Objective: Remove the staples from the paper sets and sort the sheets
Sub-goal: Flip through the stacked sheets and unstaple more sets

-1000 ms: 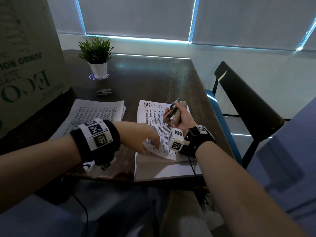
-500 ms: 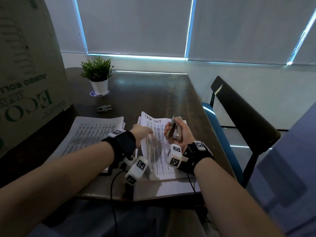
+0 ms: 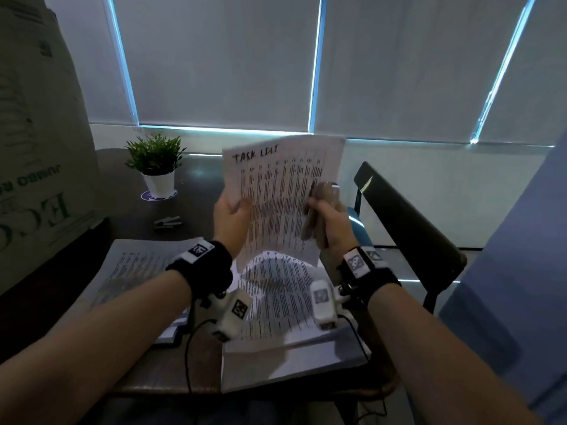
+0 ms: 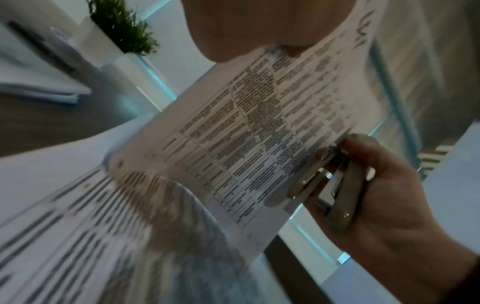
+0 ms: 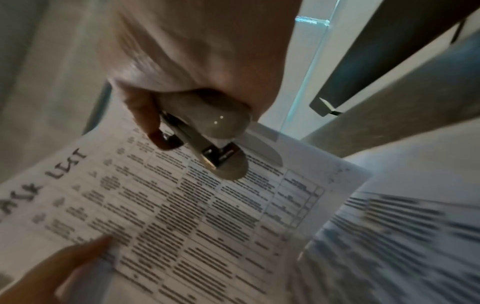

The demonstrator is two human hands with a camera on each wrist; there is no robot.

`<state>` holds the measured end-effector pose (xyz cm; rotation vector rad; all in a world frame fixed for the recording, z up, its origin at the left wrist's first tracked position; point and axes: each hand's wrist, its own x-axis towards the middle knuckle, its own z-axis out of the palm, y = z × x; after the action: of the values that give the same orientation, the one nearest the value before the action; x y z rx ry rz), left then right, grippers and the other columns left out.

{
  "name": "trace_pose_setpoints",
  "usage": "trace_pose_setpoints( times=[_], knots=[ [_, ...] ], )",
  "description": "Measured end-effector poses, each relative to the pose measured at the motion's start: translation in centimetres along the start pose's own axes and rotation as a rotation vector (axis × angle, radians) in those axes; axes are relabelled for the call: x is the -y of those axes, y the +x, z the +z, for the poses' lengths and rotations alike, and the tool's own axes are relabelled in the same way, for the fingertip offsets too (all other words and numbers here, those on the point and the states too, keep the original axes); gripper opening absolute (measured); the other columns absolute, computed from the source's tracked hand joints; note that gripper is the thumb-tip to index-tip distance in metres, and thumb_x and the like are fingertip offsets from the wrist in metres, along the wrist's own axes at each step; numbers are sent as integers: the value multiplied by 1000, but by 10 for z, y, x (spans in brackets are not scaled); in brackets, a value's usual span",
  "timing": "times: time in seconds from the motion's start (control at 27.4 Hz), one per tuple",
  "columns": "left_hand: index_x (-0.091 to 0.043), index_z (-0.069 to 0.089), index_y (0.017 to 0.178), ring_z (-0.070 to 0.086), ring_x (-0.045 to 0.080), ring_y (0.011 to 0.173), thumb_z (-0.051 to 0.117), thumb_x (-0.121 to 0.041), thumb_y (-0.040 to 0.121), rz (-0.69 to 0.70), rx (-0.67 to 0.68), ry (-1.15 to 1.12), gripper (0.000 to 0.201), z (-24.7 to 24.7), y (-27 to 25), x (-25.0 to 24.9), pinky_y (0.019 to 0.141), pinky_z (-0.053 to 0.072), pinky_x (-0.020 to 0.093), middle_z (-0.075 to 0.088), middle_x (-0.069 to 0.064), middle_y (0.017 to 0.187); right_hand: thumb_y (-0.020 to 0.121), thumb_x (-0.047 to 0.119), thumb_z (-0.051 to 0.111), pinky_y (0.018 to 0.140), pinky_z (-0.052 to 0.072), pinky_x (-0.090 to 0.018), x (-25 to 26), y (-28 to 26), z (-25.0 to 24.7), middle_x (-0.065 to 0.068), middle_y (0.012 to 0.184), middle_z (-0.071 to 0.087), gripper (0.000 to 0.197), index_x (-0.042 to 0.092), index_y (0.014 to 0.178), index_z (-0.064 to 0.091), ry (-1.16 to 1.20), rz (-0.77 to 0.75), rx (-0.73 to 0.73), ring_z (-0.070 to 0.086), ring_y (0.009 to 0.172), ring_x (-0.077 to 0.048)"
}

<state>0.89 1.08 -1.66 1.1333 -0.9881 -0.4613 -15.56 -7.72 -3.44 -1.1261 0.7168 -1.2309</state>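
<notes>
Above table (image 3: 196,207), left hand (image 3: 228,216) pinching lifted sheet (image 3: 282,191), right hand (image 3: 329,223) gripping apparent staple remover (image 3: 319,210), plant (image 3: 155,154) behind.

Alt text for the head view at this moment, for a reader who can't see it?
Both hands hold a "Task List" sheet up over the table; the left hand pinches its left edge, the right hand also grips a stapler. More paper lies below, and a potted plant stands behind.
</notes>
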Motion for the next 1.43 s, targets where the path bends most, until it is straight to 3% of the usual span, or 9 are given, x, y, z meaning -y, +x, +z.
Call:
trace_pose_setpoints(
  times=[0.11, 0.18, 0.26, 0.37, 0.55, 0.69, 0.95, 1.13, 1.43],
  knots=[
    [-15, 58, 112, 62, 18, 99, 48, -13, 97, -48, -5, 67, 18, 6, -5, 12, 85, 53, 33, 65, 2, 107, 71, 40, 76, 69, 58, -41, -15, -7, -7, -15, 113, 61, 44, 29, 108, 56, -222, -89, -123, 67, 87, -29],
    [-14, 63, 103, 65, 23, 95, 51, -14, 94, -36, -28, 105, 15, 11, 11, 4, 84, 56, 41, 68, 6, 101, 79, 33, 77, 83, 55, -30, 12, -8, -2, -14, 122, 52, 37, 39, 103, 51, -280, -430, -303, 61, 100, -19],
    [-11, 65, 92, 68, 31, 88, 53, -16, 88, -9, -2, 169, 14, 17, 28, -9, 79, 57, 50, 70, 13, 93, 87, 26, 72, 78, 52, -20, 62, 4, 12, -13, 111, 56, 28, 25, 107, 53, -189, -685, -365, 59, 89, -8],
    [-5, 66, 87, 67, 27, 77, 55, -14, 89, 22, 90, 263, 14, 35, 36, -24, 74, 58, 47, 70, 13, 87, 85, 40, 69, 71, 55, -34, 134, 27, 37, -16, 98, 67, 41, 9, 111, 58, -26, -772, -336, 63, 78, -20],
    [-12, 64, 83, 64, 24, 77, 51, -11, 90, 70, 209, 320, 14, 65, 41, -44, 73, 53, 35, 68, 12, 85, 94, 28, 66, 56, 52, -22, 163, 42, 60, -6, 81, 65, 28, 6, 111, 59, -117, -680, -241, 60, 60, -10],
    [-13, 60, 73, 58, 21, 70, 53, -9, 87, 129, 218, 410, 17, 73, 41, -49, 69, 49, 31, 61, 6, 73, 93, 26, 66, 64, 57, -33, 164, 46, 59, -5, 76, 67, 14, 14, 97, 60, -108, -679, -224, 63, 66, -18],
    [-3, 68, 86, 61, 22, 74, 53, -10, 87, 136, 222, 430, 16, 76, 46, -53, 71, 49, 31, 65, 10, 79, 85, 47, 65, 75, 58, -49, 162, 53, 53, -6, 85, 70, 21, 29, 91, 57, -291, -723, -302, 68, 76, -25],
    [-3, 67, 82, 60, 24, 71, 55, -9, 85, 214, 275, 482, 14, 80, 45, -51, 70, 50, 34, 67, 13, 77, 90, 32, 67, 61, 59, -40, 169, 52, 64, -6, 66, 66, 25, 8, 88, 62, -183, -641, -240, 63, 56, -20],
    [-1, 63, 88, 65, 33, 78, 54, -9, 87, 307, 315, 472, 13, 75, 44, -47, 72, 55, 44, 68, 17, 83, 89, 40, 68, 46, 45, -26, 172, 56, 70, -4, 52, 57, 41, 9, 66, 59, -173, -561, -287, 52, 39, -17]
  ],
)
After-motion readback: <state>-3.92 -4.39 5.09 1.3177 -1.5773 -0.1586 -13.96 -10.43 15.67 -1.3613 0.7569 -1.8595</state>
